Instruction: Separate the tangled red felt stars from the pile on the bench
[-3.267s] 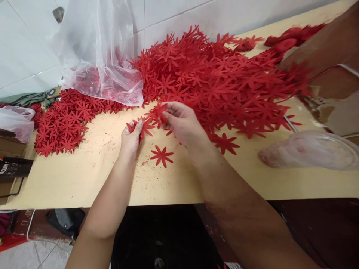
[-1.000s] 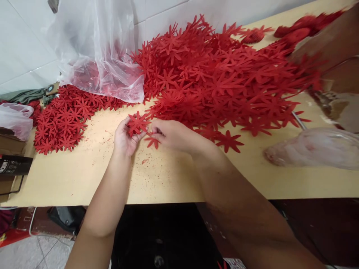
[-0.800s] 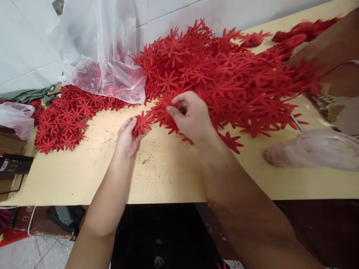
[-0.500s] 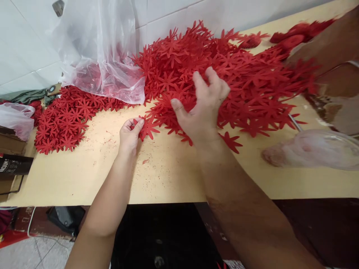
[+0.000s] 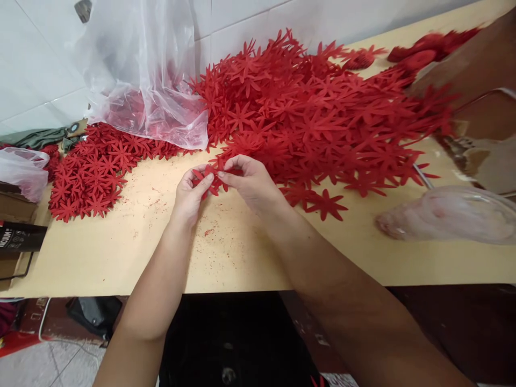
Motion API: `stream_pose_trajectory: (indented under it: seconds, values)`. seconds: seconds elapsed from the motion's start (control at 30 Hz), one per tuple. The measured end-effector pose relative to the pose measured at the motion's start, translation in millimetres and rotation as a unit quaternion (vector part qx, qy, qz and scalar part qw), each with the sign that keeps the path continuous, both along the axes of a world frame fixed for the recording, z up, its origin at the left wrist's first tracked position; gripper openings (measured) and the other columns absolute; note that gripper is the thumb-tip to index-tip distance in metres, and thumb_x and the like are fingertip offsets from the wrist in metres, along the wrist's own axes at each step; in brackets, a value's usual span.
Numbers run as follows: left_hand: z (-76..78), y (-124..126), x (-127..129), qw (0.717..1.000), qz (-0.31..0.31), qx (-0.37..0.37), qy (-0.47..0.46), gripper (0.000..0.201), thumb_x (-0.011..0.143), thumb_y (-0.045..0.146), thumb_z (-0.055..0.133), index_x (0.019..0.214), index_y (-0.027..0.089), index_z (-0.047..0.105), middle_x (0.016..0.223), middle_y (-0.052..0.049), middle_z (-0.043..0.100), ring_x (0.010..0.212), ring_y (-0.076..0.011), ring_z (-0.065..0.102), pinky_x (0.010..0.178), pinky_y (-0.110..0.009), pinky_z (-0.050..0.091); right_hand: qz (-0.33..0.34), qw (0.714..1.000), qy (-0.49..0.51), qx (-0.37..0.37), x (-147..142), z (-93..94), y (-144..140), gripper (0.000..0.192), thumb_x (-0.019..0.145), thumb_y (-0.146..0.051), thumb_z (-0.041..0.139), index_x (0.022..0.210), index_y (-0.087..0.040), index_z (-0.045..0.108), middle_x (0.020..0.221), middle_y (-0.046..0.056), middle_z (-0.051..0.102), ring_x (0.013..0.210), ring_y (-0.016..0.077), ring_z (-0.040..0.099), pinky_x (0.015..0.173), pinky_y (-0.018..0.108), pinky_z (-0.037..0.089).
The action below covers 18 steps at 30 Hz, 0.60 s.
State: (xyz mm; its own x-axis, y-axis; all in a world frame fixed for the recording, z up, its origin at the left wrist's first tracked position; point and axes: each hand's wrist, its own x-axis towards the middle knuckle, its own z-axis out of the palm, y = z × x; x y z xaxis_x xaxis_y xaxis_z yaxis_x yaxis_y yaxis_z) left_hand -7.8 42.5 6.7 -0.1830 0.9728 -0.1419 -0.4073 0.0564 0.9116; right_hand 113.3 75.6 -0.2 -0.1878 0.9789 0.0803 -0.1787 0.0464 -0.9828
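Note:
Between my two hands is a red flower-shaped cutout (image 5: 212, 174) with narrow petals. My left hand (image 5: 190, 194) pinches its left side between thumb and fingers. From the right, my right hand (image 5: 252, 183) closes thumb and forefinger on its petals; the fingertips of both hands almost meet. Just behind my right hand rises a large heap of red flower cutouts (image 5: 298, 102). One separate flower cutout (image 5: 326, 204) lies at the heap's front edge, right of my right wrist.
At the left lies a second pile of red cutouts (image 5: 94, 177). A clear plastic bag (image 5: 149, 107) leans on the tiled wall behind it. On the right of the table (image 5: 153, 258) rests a clear plastic container (image 5: 463, 215). A black box (image 5: 20, 236) stands at the left edge.
My right hand has come down and left from above the heap, its spread fingers now closed on the flower cutout in my left hand. My left hand has shifted slightly right.

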Motion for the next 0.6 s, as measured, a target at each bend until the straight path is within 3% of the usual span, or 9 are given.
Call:
stream_pose_trajectory:
  seconds: [0.2,0.4,0.53,0.6]
  values:
    - [-1.5,1.3,-3.2,0.999,0.026,-0.016,0.02,0.014,0.07,0.011,0.068,0.081,0.017,0.062,0.075,0.001,0.066,0.065,-0.0087,0.061,0.066,-0.023,0.048,0.025,1.0,0.005,-0.002,-0.4,3.7,-0.8,0.025,0.064,-0.035,0.075,0.074,-0.02,0.058,0.071,0.0,0.058,0.063,0.0115,0.051,0.06,0.029,0.044]
    - [3.4,3.5,-10.4,0.997,0.067,-0.029,0.026,0.012,0.073,0.007,0.059,0.079,0.018,0.06,0.063,0.004,0.058,0.05,-0.0047,0.05,0.05,-0.019,0.036,-0.025,0.999,-0.023,0.031,5.6,5.8,-0.1,0.032,0.076,-0.041,0.069,0.062,-0.02,0.048,0.06,-0.003,0.046,0.055,0.0082,0.041,0.053,0.025,0.037]
    - [6.7,-1.6,-5.9,0.998,-0.006,-0.013,0.062,0.003,0.077,0.02,0.063,0.08,0.018,0.062,0.061,0.005,0.054,0.046,-0.0034,0.041,0.049,-0.02,0.032,-0.026,0.998,-0.039,0.035,0.6,4.7,-3.3,0.046,0.078,-0.051,0.064,0.054,-0.02,0.041,0.053,-0.006,0.033,0.049,0.0065,0.031,0.047,0.025,0.028]
    - [7.0,-4.5,-1.2,0.995,-0.062,0.001,0.082,0.013,0.076,0.029,0.068,0.079,0.018,0.062,0.061,0.005,0.053,0.049,-0.0043,0.041,0.052,-0.021,0.034,-0.033,0.998,-0.037,0.04,-3.7,2.3,-3.8,0.046,0.078,-0.051,0.064,0.053,-0.02,0.042,0.052,-0.006,0.033,0.049,0.0066,0.031,0.047,0.025,0.028]
